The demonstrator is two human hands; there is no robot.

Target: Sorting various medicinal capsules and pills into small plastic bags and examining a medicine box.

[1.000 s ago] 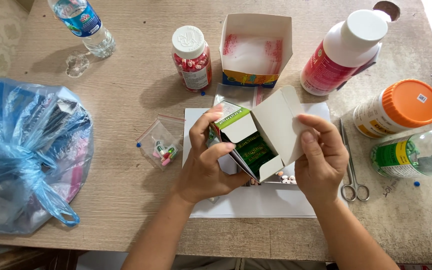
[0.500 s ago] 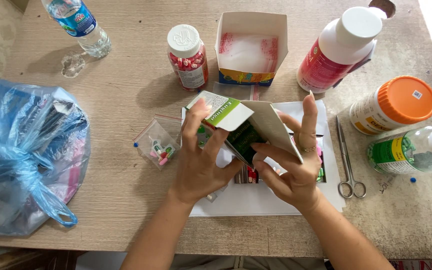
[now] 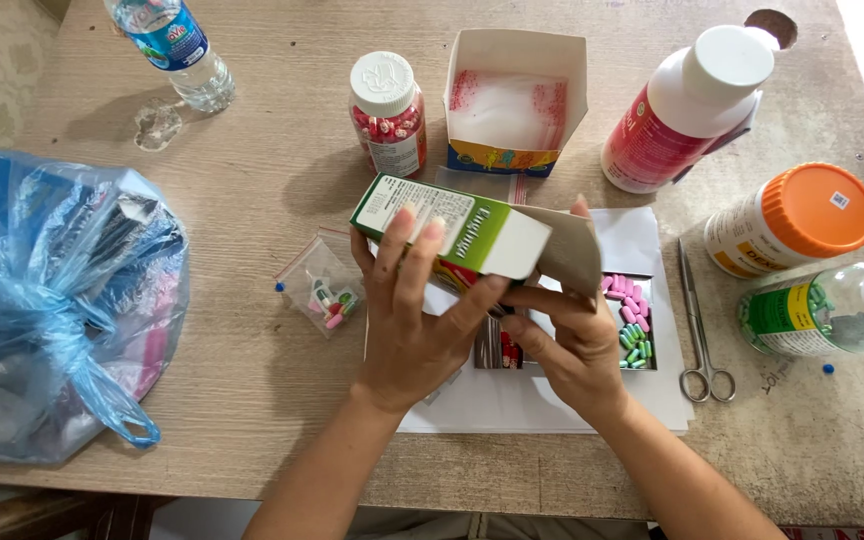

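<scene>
Since half a second ago, the green-and-white cardboard carton (image 3: 452,232) has been turned flatter, its long axis now running left to right, its opened flap end pointing right. It is held above the white paper sheet (image 3: 642,240) in the grip of the left hand (image 3: 414,320) and right hand (image 3: 564,345). Coloured capsules fill the shallow tray (image 3: 632,322) beneath. A small zip bag of pills (image 3: 322,290) lies on the worktop (image 3: 252,180), steel scissors (image 3: 700,330) right.
</scene>
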